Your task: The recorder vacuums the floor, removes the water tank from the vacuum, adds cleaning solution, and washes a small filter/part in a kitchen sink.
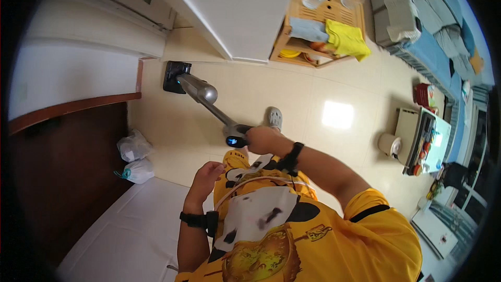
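Observation:
My right hand (263, 140) is wrapped around the handle of a grey upright floor cleaner (215, 111). A small lit display (236, 141) glows at the top of the handle, beside my fist. The pole slants away to the upper left, down to a black floor head (175, 77) resting on the tiles near the end of a white wall. My left hand (206, 180) hangs by my left thigh, loosely curled with nothing visible in it. Both wrists wear black straps.
Two tied plastic bags (136, 156) sit on the floor beside a dark brown door (74, 172). At the upper right stands a wooden rack (327, 6) with glass jugs and cloths. Farther right are a blue sofa (430, 47), a loaded low table (438, 137) and a round bin (389, 144).

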The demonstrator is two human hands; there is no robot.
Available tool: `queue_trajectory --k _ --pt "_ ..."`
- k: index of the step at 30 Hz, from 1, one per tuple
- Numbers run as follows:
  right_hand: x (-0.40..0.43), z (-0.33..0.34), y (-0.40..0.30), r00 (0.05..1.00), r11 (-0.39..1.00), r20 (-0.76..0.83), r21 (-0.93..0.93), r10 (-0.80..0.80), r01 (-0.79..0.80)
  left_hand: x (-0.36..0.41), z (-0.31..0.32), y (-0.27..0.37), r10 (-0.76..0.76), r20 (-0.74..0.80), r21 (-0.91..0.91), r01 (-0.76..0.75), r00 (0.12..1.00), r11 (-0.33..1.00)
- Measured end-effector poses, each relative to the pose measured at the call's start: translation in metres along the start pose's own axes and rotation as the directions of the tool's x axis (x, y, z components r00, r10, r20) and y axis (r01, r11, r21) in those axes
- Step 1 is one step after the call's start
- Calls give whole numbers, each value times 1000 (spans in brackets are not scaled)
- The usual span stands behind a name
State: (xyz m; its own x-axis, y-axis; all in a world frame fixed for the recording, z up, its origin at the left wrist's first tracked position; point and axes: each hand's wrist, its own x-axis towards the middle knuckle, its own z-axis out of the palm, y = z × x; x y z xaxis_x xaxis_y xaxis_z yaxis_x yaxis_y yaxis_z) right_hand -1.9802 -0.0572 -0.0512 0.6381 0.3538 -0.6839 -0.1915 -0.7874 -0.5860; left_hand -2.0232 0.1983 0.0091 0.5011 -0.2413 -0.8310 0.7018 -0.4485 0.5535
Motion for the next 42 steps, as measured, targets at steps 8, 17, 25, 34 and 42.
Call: queue_trajectory --k 8,17,25,34,42 --pt "-182 -16 72 977 977 47 17 209 -210 -10 26 -51 10 34 -115 -6 999 993" --pt "-327 -60 107 858 843 -227 -193 460 -503 -29 40 -163 56 48 -373 -34 997 927" --pt "-340 -95 133 945 831 -278 -473 173 -292 -67 64 -230 14 -143 -509 -86 990 857" --pt "-210 -32 106 974 919 -61 -325 216 -224 -81 119 -225 65 -165 -547 -146 984 824" --pt "-101 105 148 997 982 5 -168 -83 83 -138 177 -263 -270 -581 -736 -354 768 577"
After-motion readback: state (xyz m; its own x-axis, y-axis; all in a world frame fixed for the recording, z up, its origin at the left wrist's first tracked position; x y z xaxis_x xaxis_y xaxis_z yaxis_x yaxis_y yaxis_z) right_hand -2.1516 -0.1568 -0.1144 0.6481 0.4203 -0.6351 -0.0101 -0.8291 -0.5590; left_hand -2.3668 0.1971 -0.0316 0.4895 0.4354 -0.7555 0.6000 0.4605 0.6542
